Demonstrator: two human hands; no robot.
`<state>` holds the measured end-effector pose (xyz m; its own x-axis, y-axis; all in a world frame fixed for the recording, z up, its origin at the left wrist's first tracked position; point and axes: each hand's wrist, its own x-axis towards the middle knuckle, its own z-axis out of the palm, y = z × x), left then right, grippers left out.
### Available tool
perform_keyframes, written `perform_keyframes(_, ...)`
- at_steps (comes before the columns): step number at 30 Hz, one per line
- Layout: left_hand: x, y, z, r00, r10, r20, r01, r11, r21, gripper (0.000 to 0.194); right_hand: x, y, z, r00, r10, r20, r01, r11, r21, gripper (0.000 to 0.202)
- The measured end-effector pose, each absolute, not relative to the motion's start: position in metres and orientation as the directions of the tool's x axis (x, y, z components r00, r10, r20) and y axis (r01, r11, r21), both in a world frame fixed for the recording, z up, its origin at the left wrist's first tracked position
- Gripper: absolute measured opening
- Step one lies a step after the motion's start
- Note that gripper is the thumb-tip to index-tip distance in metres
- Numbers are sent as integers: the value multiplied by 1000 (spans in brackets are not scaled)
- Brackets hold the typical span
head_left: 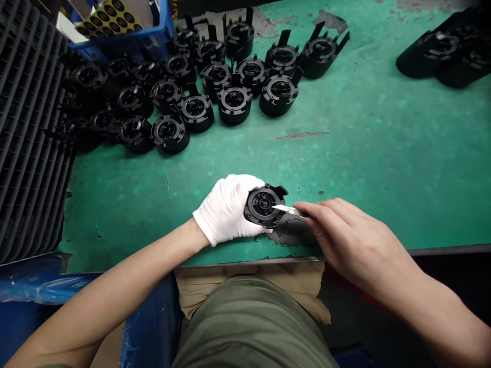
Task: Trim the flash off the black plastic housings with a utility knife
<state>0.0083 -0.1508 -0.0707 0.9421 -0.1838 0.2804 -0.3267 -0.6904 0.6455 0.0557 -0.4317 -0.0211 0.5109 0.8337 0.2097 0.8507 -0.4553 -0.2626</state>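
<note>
My left hand (232,209), in a white glove, is wrapped round a round black plastic part (265,205) near the front edge of the green table. The part's ringed face is turned up, and a tab sticks out at its upper right. Bare and closed, my right hand (337,225) grips a small knife (286,209) between thumb and fingers. Its pointed silvery blade lies over the right half of the part's face; whether the tip touches it I cannot tell.
Several similar black parts (235,102) stand at the back left of the green table (345,153). Behind them, a blue bin (153,43) holds a sticker sheet (111,20). Grey stacked trays (30,128) rise at the left. More black parts (427,51) lie at the far right.
</note>
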Motion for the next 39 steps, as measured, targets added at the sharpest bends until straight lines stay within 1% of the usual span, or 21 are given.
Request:
perform_keyframes(2, 8, -150, -71, 949, -183, 257, -311, -685, 659, 74, 51, -431, -25, 532, 823, 197, 836, -473, -278, 28)
perform_keyframes(4, 8, -149, -71, 953, -189, 235, -300, -678, 671, 85, 46, -432, -28, 562, 807, 184, 814, -499, -298, 28)
perform_keyframes(6, 7, -147, -72, 950, -197, 243, -311, -678, 666, 99, 42, -433, -31, 582, 793, 181, 798, -515, -312, 28)
perform_keyframes(8, 6, -146, -74, 948, -201, 246, -316, -682, 659, 106, 39, -433, -34, 585, 790, 182, 796, -517, -316, 28)
perform_keyframes(12, 5, -146, -73, 954, -202, 223, -301, -678, 670, 102, 35, -432, -36, 587, 792, 171, 792, -517, -325, 27)
perform_keyframes(17, 10, -147, -65, 966, -175, 189, -257, -693, 673, 84, 35, -427, -37, 597, 783, 177, 780, -513, -358, 22)
perform_keyframes(18, 10, -148, -63, 967, -174, 186, -254, -695, 673, 84, 35, -426, -38, 595, 783, 182, 781, -508, -364, 22)
perform_keyframes(20, 7, -151, -61, 970, -160, 185, -244, -704, 667, 91, 36, -427, -39, 600, 777, 191, 776, -507, -376, 23)
perform_keyframes(22, -1, -161, -62, 977, -95, 192, -201, -719, 665, 102, 37, -428, -39, 619, 761, 194, 760, -518, -393, 24)
perform_keyframes(25, -18, -183, -67, 962, 122, 245, -84, -723, 686, 116, 39, -430, -40, 643, 737, 208, 740, -528, -416, 27)
perform_keyframes(26, -22, -190, -69, 946, 186, 265, -51, -722, 690, 117, 40, -431, -40, 645, 732, 221, 740, -524, -421, 28)
perform_keyframes(28, -23, -197, -72, 930, 251, 269, -11, -712, 702, 114, 42, -431, -39, 644, 724, 247, 744, -516, -426, 30)
perform_keyframes(29, -22, -195, -71, 936, 239, 260, -18, -703, 711, 109, 44, -432, -38, 643, 722, 256, 745, -512, -428, 31)
perform_keyframes(30, -18, -189, -69, 953, 184, 241, -49, -692, 721, 104, 46, -432, -37, 643, 720, 262, 745, -510, -430, 31)
perform_keyframes(31, -14, -179, -65, 971, 97, 218, -96, -676, 730, 99, 48, -433, -35, 645, 717, 265, 744, -511, -431, 32)
perform_keyframes(33, -5, -150, -54, 969, -195, 152, -242, -618, 748, 88, 53, -437, -32, 646, 714, 270, 743, -507, -436, 34)
perform_keyframes(34, -1, -134, -48, 947, -300, 115, -279, -590, 758, 84, 57, -439, -30, 642, 717, 271, 746, -502, -438, 36)
perform_keyframes(35, 1, -120, -44, 931, -349, 103, -297, -567, 769, 78, 62, -440, -29, 632, 728, 267, 752, -494, -436, 37)
perform_keyframes(36, 3, -107, -40, 928, -355, 111, -302, -547, 781, 70, 67, -442, -28, 614, 744, 263, 765, -479, -431, 38)
perform_keyframes(37, 3, -98, -38, 945, -302, 128, -278, -531, 801, 61, 72, -443, -27, 588, 766, 260, 783, -459, -420, 39)
perform_keyframes(39, -1, -91, -39, 986, -54, 157, -163, -498, 852, 47, 84, -443, -26, 527, 807, 266, 827, -415, -379, 41)
